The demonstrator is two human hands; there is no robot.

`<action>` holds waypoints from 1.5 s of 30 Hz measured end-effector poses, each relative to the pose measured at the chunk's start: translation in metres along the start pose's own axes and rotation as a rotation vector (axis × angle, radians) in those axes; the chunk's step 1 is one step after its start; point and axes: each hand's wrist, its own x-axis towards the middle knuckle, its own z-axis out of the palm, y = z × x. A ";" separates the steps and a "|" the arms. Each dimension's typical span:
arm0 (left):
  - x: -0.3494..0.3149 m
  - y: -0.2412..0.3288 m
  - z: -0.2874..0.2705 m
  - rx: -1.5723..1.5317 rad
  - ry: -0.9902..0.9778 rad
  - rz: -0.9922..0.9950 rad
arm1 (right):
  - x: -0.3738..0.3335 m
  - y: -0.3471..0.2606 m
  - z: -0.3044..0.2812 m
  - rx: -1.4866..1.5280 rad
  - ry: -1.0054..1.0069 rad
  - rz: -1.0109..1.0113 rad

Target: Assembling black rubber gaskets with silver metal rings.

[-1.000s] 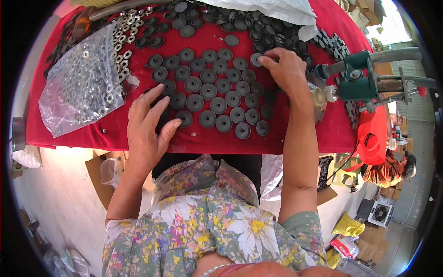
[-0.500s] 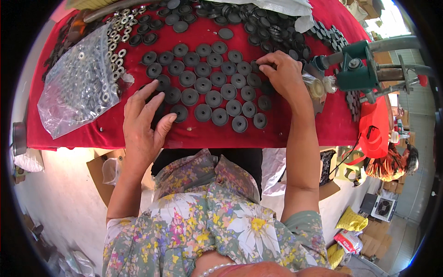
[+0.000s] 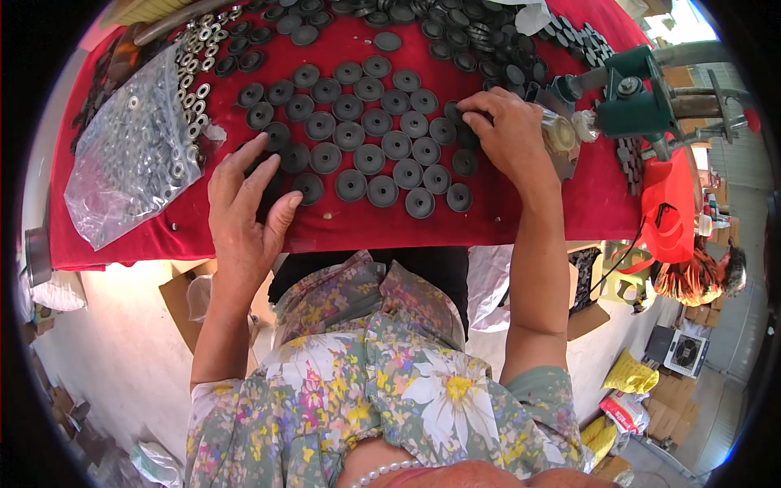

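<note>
Many dark grey round caps (image 3: 369,159), each with a raised centre, lie spread in a loose flat group on a red cloth. My left hand (image 3: 241,203) lies along the group's left edge, fingers spread, fingertips against the outermost caps; nothing is held in it. At the right edge my right hand (image 3: 511,134) rests with bent fingers, thumb and forefinger a little apart. Those fingertips touch an outer cap (image 3: 453,112), and that hand partly covers the caps beneath it.
Left of the caps lies a clear plastic bag (image 3: 130,154) of metal bearings, with loose bearings (image 3: 195,106) beside it. More dark caps (image 3: 480,37) are heaped at the back. A green metal hand press (image 3: 639,93) stands at the right, near a red bag (image 3: 669,207).
The whole view has shifted slightly. Both hands and the caps keep nearly the same places relative to the cloth.
</note>
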 end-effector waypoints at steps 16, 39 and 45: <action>0.011 0.014 0.005 -0.009 -0.036 0.059 | 0.017 0.022 0.002 0.287 0.217 0.141; 0.004 0.010 0.009 -0.181 0.026 -0.059 | 0.070 0.021 -0.020 0.784 0.066 0.459; 0.007 0.013 0.008 -0.160 -0.010 -0.075 | 0.039 0.010 0.014 0.478 0.089 0.048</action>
